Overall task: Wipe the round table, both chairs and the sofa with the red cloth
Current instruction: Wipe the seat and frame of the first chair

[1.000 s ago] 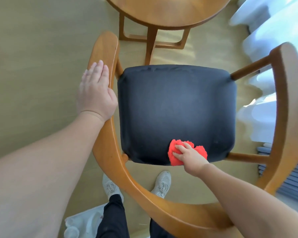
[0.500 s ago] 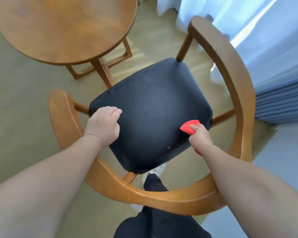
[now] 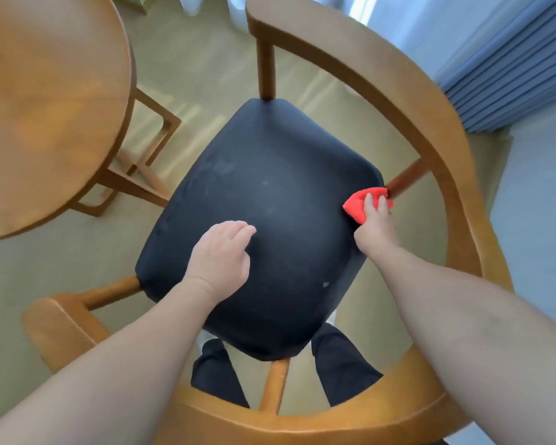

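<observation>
Wiping chair seat [image 3: 270, 194] edge with red cloth [image 3: 355, 205] gripped in right hand [image 3: 377, 229]; left hand [image 3: 220, 255] loose, empty. Next: likely armrest [image 3: 430, 123].

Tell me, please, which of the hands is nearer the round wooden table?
Left. The left hand is over the black padded seat; the right hand holds the red cloth at its edge away from the table.

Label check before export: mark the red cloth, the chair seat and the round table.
red cloth [image 3: 354, 206], head view, bare red fold left of the fingers
chair seat [image 3: 270, 187], head view, middle of the black cushion
round table [image 3: 45, 107], head view, bare wooden top
</observation>
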A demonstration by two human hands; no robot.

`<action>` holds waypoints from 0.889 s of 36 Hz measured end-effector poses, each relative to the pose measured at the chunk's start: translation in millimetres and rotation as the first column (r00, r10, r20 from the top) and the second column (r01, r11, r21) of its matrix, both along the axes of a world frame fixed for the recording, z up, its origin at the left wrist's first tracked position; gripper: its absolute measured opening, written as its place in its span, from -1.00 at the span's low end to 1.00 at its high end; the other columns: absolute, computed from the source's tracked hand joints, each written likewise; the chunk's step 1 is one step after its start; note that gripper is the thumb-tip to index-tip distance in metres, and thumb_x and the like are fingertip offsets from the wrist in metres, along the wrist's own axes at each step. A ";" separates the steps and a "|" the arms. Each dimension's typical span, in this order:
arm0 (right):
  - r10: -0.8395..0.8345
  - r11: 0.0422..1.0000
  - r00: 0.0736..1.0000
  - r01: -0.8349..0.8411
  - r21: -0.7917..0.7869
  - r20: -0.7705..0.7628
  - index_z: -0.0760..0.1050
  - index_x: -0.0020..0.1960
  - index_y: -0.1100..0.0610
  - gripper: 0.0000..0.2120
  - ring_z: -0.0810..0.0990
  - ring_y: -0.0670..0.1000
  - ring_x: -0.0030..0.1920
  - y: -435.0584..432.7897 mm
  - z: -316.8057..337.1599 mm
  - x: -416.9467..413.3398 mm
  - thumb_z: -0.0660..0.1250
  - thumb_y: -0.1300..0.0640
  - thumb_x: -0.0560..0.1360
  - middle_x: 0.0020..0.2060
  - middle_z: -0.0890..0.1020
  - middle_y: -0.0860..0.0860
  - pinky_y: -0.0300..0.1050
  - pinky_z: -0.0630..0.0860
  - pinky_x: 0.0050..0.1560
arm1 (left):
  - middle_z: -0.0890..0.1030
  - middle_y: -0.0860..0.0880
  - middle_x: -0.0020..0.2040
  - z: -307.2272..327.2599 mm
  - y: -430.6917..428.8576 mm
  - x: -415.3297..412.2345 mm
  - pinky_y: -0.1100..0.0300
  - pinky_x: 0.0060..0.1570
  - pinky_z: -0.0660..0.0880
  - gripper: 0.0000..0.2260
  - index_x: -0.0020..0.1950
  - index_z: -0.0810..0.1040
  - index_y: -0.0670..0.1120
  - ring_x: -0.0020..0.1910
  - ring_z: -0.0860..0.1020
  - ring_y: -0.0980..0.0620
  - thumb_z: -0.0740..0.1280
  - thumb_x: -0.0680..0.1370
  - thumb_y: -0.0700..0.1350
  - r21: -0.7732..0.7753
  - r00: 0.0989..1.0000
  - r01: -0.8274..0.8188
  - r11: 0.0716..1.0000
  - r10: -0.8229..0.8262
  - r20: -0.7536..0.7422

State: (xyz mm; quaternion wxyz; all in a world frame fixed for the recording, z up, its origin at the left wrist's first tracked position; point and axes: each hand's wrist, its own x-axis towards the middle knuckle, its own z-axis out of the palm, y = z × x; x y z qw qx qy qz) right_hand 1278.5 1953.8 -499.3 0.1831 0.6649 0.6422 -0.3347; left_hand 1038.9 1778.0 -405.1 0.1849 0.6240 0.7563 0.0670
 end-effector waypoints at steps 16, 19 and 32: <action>-0.271 0.953 0.955 0.284 -0.107 0.124 -0.15 0.58 -0.01 -0.21 0.00 0.20 0.53 -175.0 0.8 -45.5 0.13 0.38 0.49 0.55 -0.24 0.03 0.09 0.23 0.43 | 0.59 -0.05 0.14 10.3 -15.0 -89.7 0.09 0.20 0.42 -0.67 0.19 0.55 -0.14 0.14 0.54 -0.10 0.36 0.43 -0.27 -0.100 0.934 0.356 0.929 -0.354 0.045; -0.258 0.932 0.955 0.286 -0.223 0.148 -0.18 0.58 0.00 -0.19 0.11 0.24 0.51 -181.3 10.8 -53.8 0.14 0.38 0.49 0.54 -0.28 0.08 0.03 0.36 0.34 | 0.55 -0.02 0.21 27.6 -13.3 -102.4 0.13 0.24 0.38 -0.67 0.25 0.52 -0.12 0.21 0.49 -0.07 0.32 0.49 -0.24 -0.103 0.917 0.400 0.911 -0.398 0.036; -0.540 0.831 0.810 0.471 -0.296 -0.230 0.35 -0.15 -0.14 -0.81 0.35 0.07 -0.39 -214.3 104.1 -77.8 0.30 0.04 0.29 -0.26 0.46 0.02 -0.15 0.41 -0.39 | 0.44 0.06 0.32 92.2 -13.1 -100.4 0.21 0.30 0.28 -0.65 0.37 0.40 -0.03 0.31 0.37 0.05 0.19 0.58 -0.16 -0.126 0.861 0.509 0.852 -0.502 0.084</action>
